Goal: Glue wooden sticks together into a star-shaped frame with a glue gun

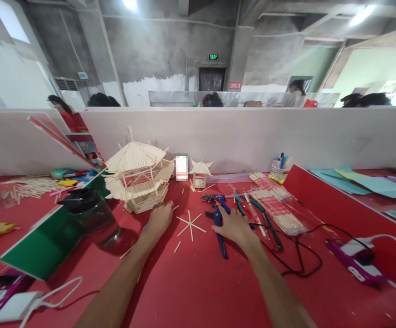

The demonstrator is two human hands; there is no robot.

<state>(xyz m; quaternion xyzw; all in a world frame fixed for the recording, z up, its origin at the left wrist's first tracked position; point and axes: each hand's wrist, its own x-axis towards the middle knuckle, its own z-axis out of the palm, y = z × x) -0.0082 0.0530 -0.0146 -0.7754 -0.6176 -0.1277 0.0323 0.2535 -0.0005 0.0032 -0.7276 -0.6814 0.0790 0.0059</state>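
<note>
We are noting two bare hands above a smooth red tabletop (191, 291). The left hand (162, 216) is resting knuckles-up, fingers bent; a thin pale stick (175, 208) is showing at its fingertips, though we cannot tell whether they are pinching it. The right hand (235, 224) is lying over blue-handled pliers (222, 246), thumb touching a handle; we cannot tell whether the fingers are gripping. Between the hands, slim wooden sticks are crossing in a flat star (190, 224), a loose short piece (177, 247) lying nearer us. Just beyond the left hand, a tiered wooden pagoda (136, 157) is standing, its flared roofs ribbed with close-set sticks; left of that hand, we are seeing a smoky translucent bottle (98, 223). Beyond the right hand, a blue glue gun (214, 199) is lying; to that hand's right, plastic-wrapped stick bundles (280, 209) are glinting.
</note>
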